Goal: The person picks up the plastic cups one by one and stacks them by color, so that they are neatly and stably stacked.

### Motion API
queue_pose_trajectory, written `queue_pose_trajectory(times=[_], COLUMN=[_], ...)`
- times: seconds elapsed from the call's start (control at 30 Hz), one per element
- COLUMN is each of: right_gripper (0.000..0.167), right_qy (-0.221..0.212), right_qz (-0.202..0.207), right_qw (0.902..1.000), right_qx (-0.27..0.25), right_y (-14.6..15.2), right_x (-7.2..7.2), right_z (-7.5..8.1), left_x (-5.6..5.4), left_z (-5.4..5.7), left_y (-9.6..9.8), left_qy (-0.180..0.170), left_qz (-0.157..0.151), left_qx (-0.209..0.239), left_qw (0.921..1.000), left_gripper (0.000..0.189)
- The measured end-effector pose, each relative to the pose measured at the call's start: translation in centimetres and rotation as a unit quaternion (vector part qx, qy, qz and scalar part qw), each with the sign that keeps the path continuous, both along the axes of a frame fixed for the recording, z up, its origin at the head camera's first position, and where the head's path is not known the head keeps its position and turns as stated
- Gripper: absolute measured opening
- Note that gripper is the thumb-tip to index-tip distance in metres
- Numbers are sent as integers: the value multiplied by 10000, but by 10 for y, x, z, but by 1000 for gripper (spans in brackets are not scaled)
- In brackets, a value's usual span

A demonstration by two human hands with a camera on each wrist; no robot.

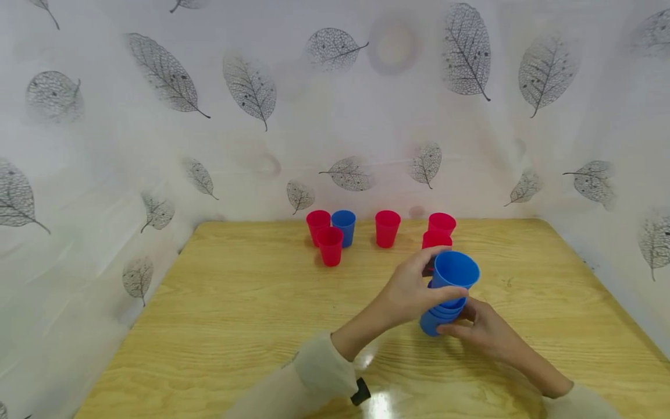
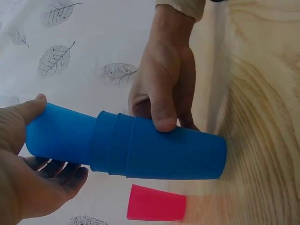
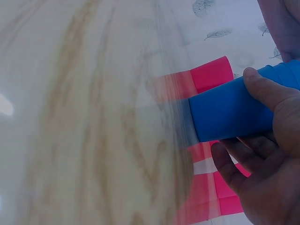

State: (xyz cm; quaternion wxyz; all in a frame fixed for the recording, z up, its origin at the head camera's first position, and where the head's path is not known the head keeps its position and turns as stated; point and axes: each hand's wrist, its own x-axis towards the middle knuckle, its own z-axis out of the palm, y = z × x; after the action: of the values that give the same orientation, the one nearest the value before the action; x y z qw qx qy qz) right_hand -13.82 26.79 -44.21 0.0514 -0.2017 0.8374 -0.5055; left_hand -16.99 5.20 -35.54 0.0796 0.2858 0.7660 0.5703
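Note:
A stack of nested blue cups (image 1: 435,323) stands upright at the right of the table, close over the wood. My left hand (image 1: 409,294) grips the top blue cup (image 1: 457,272), thumb on the near side and fingers behind. That cup sticks well up out of the stack, its lower end inside the cup below, as the left wrist view shows. Lower down, my right hand (image 1: 491,333) holds the stack from the right, its thumb along the side of the bottom cup (image 3: 229,110). The rims of the lower cups (image 2: 115,145) sit close together.
Just behind the stack are two red cups (image 1: 442,224), one before the other. Another red cup (image 1: 387,228) stands alone to their left. Farther left, two red cups (image 1: 330,247) cluster with one blue cup (image 1: 344,228). A leaf-patterned cloth (image 1: 335,128) backs the wooden table (image 1: 235,314).

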Motion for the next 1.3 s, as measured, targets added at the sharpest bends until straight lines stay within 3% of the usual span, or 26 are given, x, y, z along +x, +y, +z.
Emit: queue_pose_trajectory(times=[0.4,0.7,0.83,1.1,1.3], right_gripper=[63,65,64,57,61], right_qy=[0,-25,203,476,350], right_qz=[-124,-58,61,147,41], right_qw=[9996,10000,9998,9985,9992], right_qx=[241,61,-66,-247,-167], right_y=[-1,0,0,0,2], right_x=[-1,0,-1,-2,-3], right_z=[0,-1,-4,-6,-7], left_x=[0,-2,-2,-2,-4], left_z=[-9,-13,-16,-19,-21], left_y=[1,2,2,1,-4], left_qy=[108,110,126,211,231], left_qz=[195,204,184,39,9], left_qx=[-520,-639,-721,-621,-354], left_qw=[9984,9977,9971,9978,9991], left_gripper=[75,76,76,73,67])
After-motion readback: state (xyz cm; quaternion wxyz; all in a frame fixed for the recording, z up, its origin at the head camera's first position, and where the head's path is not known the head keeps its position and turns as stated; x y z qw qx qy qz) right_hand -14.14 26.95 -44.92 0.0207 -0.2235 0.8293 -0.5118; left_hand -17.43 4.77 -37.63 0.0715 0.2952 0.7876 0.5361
